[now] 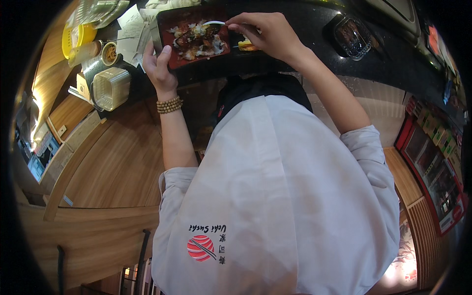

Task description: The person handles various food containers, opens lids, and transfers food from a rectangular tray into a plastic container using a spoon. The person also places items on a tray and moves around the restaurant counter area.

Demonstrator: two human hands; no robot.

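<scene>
A square red tray with dark walls (177,64) sits on the black counter. In it lies white rice with dark glazed pieces of food (199,40) and smears of sauce. My left hand (161,68), with a beaded bracelet at the wrist, grips the tray's left edge, thumb toward the rim; its fingertips are partly hidden. My right hand (263,33) pinches the handle of a white spoon (215,23), whose tip reaches into the rice. Just below that hand, a small yellow-and-orange item (247,45) is partly covered.
Printed paper slips (131,40), a small cup of shredded food (110,53), a squeeze bottle (85,54) and clear plastic containers (111,88) crowd the left. A yellow container (79,37) stands behind them. On the right is a dark container of glossy brown food (352,37).
</scene>
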